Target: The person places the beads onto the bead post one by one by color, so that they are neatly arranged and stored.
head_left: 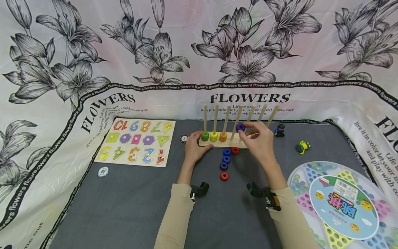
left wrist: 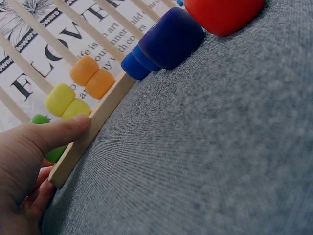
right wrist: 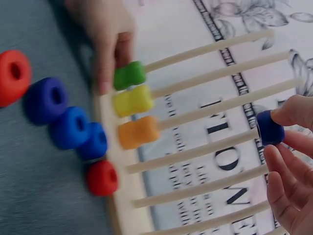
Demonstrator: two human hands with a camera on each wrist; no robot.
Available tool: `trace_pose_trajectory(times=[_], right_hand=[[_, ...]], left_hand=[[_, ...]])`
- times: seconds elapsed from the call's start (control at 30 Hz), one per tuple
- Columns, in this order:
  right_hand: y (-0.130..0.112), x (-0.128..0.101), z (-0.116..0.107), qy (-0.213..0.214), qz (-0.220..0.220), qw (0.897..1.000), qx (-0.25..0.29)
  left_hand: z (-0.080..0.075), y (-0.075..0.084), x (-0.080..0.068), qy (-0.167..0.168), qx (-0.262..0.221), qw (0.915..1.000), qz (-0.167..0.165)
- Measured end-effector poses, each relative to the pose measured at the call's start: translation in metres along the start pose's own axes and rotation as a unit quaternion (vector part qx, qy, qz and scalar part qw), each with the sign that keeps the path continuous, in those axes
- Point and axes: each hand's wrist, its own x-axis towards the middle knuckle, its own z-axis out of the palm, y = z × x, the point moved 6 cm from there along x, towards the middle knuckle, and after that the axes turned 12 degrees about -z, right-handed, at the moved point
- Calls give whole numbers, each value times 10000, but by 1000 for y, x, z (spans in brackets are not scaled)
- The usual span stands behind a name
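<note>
A wooden peg rack point(head_left: 217, 143) with several upright pegs stands at the back of the table. My left hand point(head_left: 194, 148) grips its left end, thumb along the front edge. Pairs of green rings point(right wrist: 129, 75), yellow rings point(right wrist: 133, 101) and orange rings point(right wrist: 139, 132) sit on the first three pegs. Between thumb and fingers, my right hand point(head_left: 261, 141) pinches a dark blue ring point(right wrist: 270, 128) at the tip of the fourth peg point(right wrist: 195, 151); whether the peg has entered its hole cannot be told. In front of the rack lie several blue rings point(head_left: 226, 159) and two red rings point(head_left: 224, 176).
A number and shape puzzle board point(head_left: 140, 142) lies to the left, near poker chips point(head_left: 103, 172). On the right are a small toy figure point(head_left: 280, 130), a green and yellow frog toy point(head_left: 303, 147) and a round board game point(head_left: 343, 207). A flower-printed cloth point(head_left: 174, 100) hangs behind.
</note>
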Motion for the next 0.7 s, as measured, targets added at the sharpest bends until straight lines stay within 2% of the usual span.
trace_pose_trajectory(times=[0.47, 0.7], right_hand=[[-31, 44, -25, 937, -569, 9938, 191], [-34, 56, -21, 981, -645, 9930, 114]], left_hand=[[-1, 0, -1, 33, -13, 10000, 11], [1, 0, -1, 14, -20, 10000, -1]])
